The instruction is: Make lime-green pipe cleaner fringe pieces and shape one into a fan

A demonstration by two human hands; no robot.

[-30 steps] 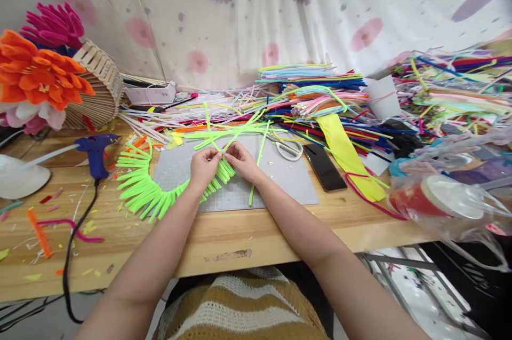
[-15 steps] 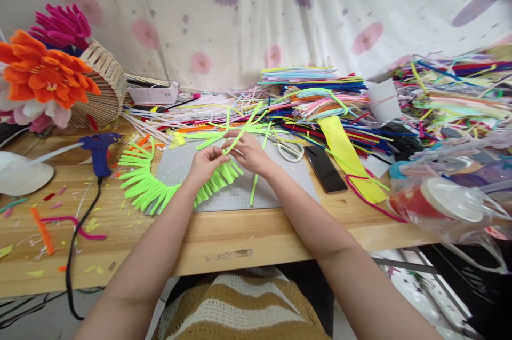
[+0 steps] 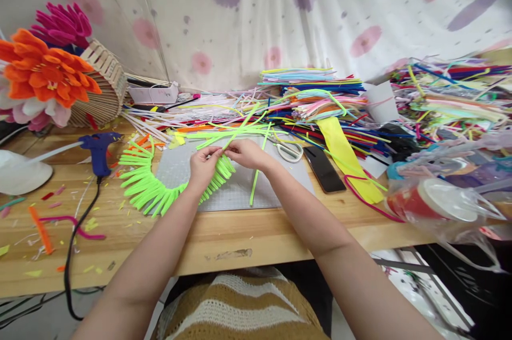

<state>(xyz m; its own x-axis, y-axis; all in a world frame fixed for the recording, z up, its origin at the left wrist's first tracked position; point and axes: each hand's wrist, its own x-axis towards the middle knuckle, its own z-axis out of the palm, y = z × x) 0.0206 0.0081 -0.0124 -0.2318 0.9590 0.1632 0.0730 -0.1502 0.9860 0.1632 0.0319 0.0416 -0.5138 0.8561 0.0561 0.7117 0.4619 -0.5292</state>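
1. Pinching the end of the lime-green, fringed pipe-cleaner garland (image 3: 154, 197), centre-left of the frame, between left hand (image 3: 205, 165) and right hand (image 3: 247, 154).
2. Best to twist tightly there, spacing fringe evenly.
3. Beware white-handled metal scissors (image 3: 295, 158), right of centre; most room along the pale wooden table's (image 3: 256, 230) front edge, lower centre.

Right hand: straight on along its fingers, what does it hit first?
Most likely the left hand, at its fingertips: the right hand points leftward at them with barely any gap. The green pipe cleaner runs down between them, so depth leaves the exact first contact unclear.
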